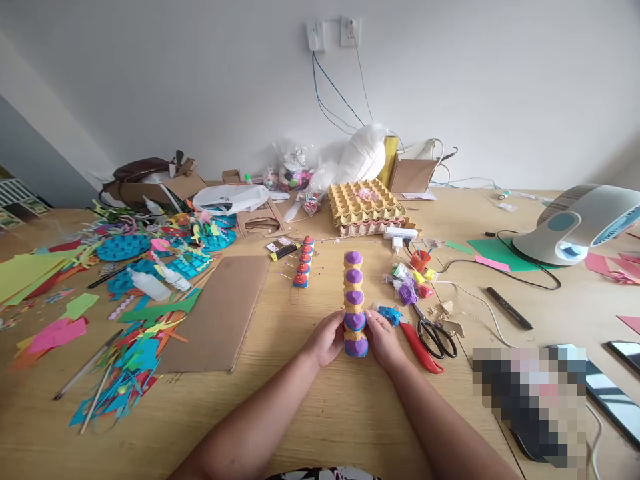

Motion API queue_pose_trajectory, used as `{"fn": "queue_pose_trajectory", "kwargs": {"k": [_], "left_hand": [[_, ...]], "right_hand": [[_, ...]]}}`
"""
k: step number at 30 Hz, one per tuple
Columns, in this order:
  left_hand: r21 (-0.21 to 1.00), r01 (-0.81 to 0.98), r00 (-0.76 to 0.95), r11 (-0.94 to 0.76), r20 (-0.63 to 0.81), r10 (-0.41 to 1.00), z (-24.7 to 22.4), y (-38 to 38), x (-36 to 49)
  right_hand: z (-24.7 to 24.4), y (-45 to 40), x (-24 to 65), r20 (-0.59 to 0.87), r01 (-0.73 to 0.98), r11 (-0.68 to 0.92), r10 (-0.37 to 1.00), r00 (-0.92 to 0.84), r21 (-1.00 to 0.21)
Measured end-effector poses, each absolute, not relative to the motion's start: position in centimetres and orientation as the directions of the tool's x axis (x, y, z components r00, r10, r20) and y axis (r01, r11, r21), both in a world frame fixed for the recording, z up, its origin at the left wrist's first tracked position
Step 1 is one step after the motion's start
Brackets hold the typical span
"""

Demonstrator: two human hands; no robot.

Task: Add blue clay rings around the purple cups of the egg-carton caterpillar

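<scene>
Between my two hands is an egg-carton strip (355,298), its several bumps topped in purple over yellow, with blue along the lower edges. My left hand (327,339) grips its left side near the close end. On the opposite side, my right hand (383,339) holds the same strip with thumb and fingers. Beyond it to the left stands a second, smaller bumpy strip (303,262) in red and blue, with thin sticks poking out of its sides. Close to my right hand lie a blue wrapped lump of clay (389,315), a red-handled cutter (421,348) and black-handled scissors (436,335).
Stacked egg trays (367,203) stand toward the wall. A cardboard sheet (215,313), glue bottles (149,285) and coloured paper scraps (135,360) cover the left. At right are a white fan (575,227), a black marker (509,308), a small orange cup (420,260) and cables.
</scene>
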State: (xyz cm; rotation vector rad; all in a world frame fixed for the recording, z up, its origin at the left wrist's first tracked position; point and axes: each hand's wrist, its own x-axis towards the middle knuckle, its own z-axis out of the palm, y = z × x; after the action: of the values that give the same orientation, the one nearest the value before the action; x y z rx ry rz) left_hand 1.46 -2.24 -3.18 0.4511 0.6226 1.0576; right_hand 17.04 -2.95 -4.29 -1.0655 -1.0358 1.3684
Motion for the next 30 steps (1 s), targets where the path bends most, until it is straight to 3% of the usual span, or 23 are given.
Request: {"fn": "queue_pose_trajectory", "kwargs": {"k": [6,16,22,30], "left_hand": [[0.611,-0.661,0.331,0.435,-0.284,0.900,-2.4,-2.4,1.2],[0.591,-0.665,0.330,0.457,-0.316,0.890,-2.0,-2.5,1.2],[0.627,-0.655,0.412,0.422,-0.172,0.895,-2.3,-2.5,0.5],[0.638,-0.644,0.429,0.422,-0.155,0.890,-2.1,-2.8,0.3]], "right_hand": [[-3.5,-3.5,16.9,-0.155,-0.498,-0.233,0.969,-0.193,-0.835],[-3.8,-3.6,17.5,-0.150,-0.524,-0.265,0.956,-0.252,-0.809],[-4.0,-3.4,17.5,-0.162,-0.538,-0.260,0.961,-0.223,-0.802],[-3.3,-3.5,17.5,-0.147,-0.535,-0.261,0.958,-0.248,-0.804]]}}
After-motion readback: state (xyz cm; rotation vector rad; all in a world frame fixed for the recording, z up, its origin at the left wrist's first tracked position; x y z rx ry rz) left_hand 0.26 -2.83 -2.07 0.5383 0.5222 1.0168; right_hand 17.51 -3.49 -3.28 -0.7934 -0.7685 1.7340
